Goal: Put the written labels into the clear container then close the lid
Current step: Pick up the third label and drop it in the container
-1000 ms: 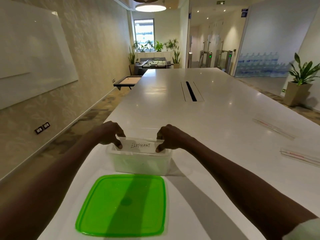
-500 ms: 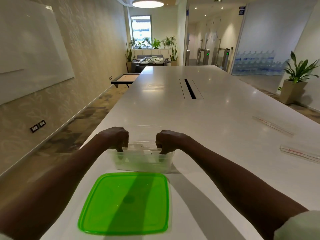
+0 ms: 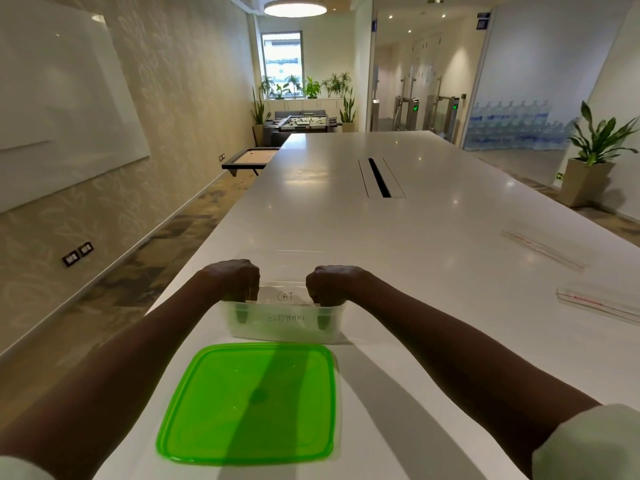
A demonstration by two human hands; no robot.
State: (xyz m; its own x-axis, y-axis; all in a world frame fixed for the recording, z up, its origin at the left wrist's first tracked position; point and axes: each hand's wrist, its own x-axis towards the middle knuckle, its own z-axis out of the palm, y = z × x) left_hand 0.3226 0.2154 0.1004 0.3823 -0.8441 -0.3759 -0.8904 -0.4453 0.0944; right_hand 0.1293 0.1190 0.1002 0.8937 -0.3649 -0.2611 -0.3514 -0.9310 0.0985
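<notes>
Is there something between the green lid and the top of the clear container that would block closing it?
Yes: both hands, the left hand and the right hand, reach into the clear container, fingers on the ELEPHANT label. The green lid lies flat on the table in front, otherwise unobstructed.

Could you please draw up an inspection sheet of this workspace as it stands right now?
Surface: long white table, glossy, with a dark slot along its middle.
Job's things: clear container open near the table's near end; ELEPHANT label inside, seen through the wall; CAT label upright behind it; green lid flat on the table in front, not on.
Clutter: two clear rulers lying at the right.
Grippers: left hand and right hand both pinch the ELEPHANT label's ends, fingertips down inside the container.
Cables: nothing seen.
Surroundings: whiteboard on the left wall, potted plant at right, stacked water bottles behind glass.
</notes>
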